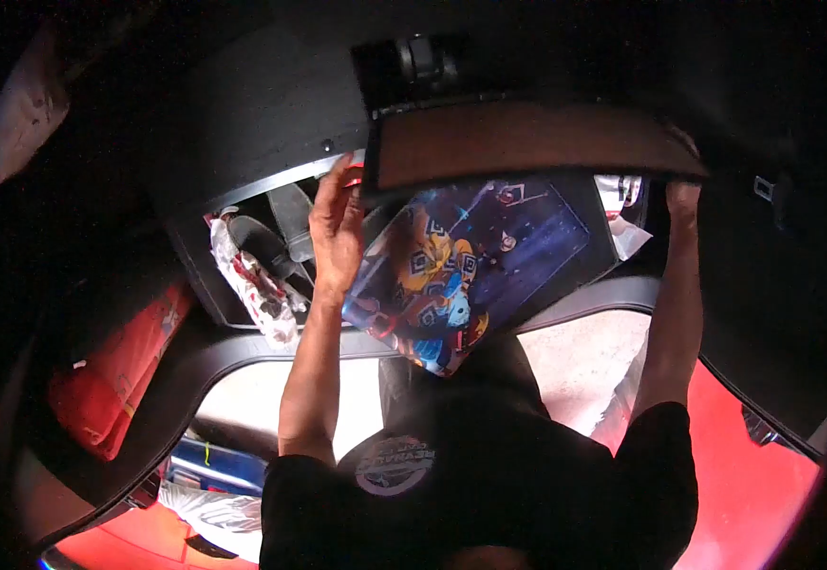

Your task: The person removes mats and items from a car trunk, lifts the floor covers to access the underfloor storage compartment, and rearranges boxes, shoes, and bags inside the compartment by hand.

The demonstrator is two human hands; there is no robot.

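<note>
A flat panel with a brown face and dark rim (537, 142) is tilted up across the opening of a car's luggage space. My right hand (684, 185) grips its right end; the fingertips are partly hidden in shadow. At the panel's left end is my left hand (338, 228), fingers pointing up and closed against the edge, a bit of red showing behind them. Below the panel, between my forearms, lies a flat board or box (470, 261) printed with colourful cartoon figures on dark blue. Its upper edge is hidden by the panel.
Left of my left hand are a crumpled white and red plastic wrapper (252, 280) and dark, shoe-like items (285, 223). A red item (119, 370) lies at far left. White packaging (622, 214) sits at right. The black sill (584, 299) curves in front of my body.
</note>
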